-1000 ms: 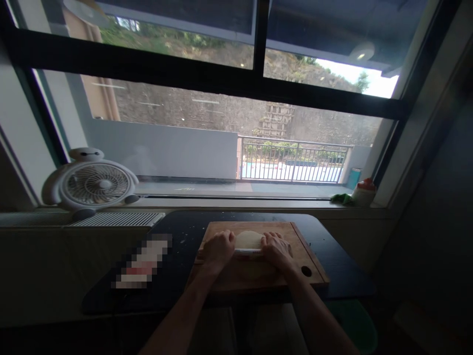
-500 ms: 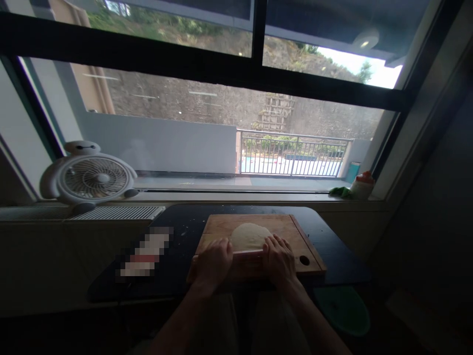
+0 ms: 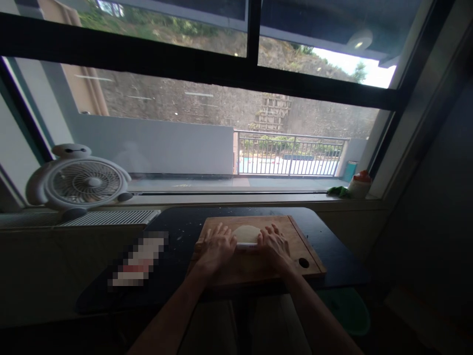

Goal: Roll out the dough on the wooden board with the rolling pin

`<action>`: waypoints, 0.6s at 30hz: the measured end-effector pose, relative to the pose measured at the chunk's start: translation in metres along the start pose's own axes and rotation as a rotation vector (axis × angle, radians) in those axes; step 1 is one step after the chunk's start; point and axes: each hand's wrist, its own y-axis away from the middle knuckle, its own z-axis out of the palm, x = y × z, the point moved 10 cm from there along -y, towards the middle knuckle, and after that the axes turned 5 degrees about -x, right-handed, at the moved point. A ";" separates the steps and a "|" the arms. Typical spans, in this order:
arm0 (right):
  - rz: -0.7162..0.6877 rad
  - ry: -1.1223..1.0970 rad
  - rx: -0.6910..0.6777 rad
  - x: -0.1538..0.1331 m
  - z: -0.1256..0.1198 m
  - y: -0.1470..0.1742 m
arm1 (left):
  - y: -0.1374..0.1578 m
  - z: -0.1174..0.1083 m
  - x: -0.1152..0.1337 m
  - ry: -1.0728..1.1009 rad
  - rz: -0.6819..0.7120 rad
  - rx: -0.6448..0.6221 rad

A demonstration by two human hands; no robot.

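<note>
A pale rolled-out piece of dough [image 3: 247, 233] lies on the wooden cutting board [image 3: 236, 268]. Across its near part runs a rolling pin [image 3: 247, 245], of which only a short light stretch shows between my hands. My left hand [image 3: 219, 245] rests over the pin's left end, fingers stretched forward and apart. Over the right end lies my right hand [image 3: 274, 243], its fingers also extended and spread. Both palms appear to press on the pin from above, and they hide its ends. The dough's far edge shows beyond the pin.
Under the board is a dark table [image 3: 170, 256] with white specks. A blurred-out item [image 3: 138, 261] lies on its left. On the sill stand a white fan [image 3: 88, 182], a green cloth [image 3: 337, 191] and a bottle [image 3: 359, 185]. A green stool [image 3: 343, 308] is below right.
The rolling pin has moved forward over the dough, away from me. My fingers, curled around it before, are now stretched out. The whole view has shifted slightly.
</note>
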 end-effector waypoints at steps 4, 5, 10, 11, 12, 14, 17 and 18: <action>-0.053 0.020 0.114 -0.012 -0.004 0.060 | 0.045 -0.009 0.010 -0.011 0.059 0.003; -0.065 0.025 0.132 -0.014 -0.004 0.072 | 0.053 -0.010 0.011 -0.020 0.061 0.003; -0.066 0.034 0.138 -0.016 -0.003 0.075 | 0.054 -0.005 0.012 -0.045 0.072 -0.004; -0.057 0.030 0.127 -0.014 -0.004 0.066 | 0.044 -0.002 0.011 -0.046 0.070 -0.004; -0.046 0.025 0.114 -0.012 -0.005 0.054 | 0.032 0.001 0.009 -0.047 0.059 -0.004; -0.015 0.017 0.086 -0.007 -0.007 0.029 | 0.003 0.009 0.001 -0.039 0.010 -0.022; 0.028 0.014 0.037 0.001 -0.006 0.000 | -0.039 0.021 -0.014 0.012 -0.094 -0.087; 0.036 0.014 0.022 0.002 -0.005 -0.004 | -0.049 0.023 -0.018 0.027 -0.115 -0.100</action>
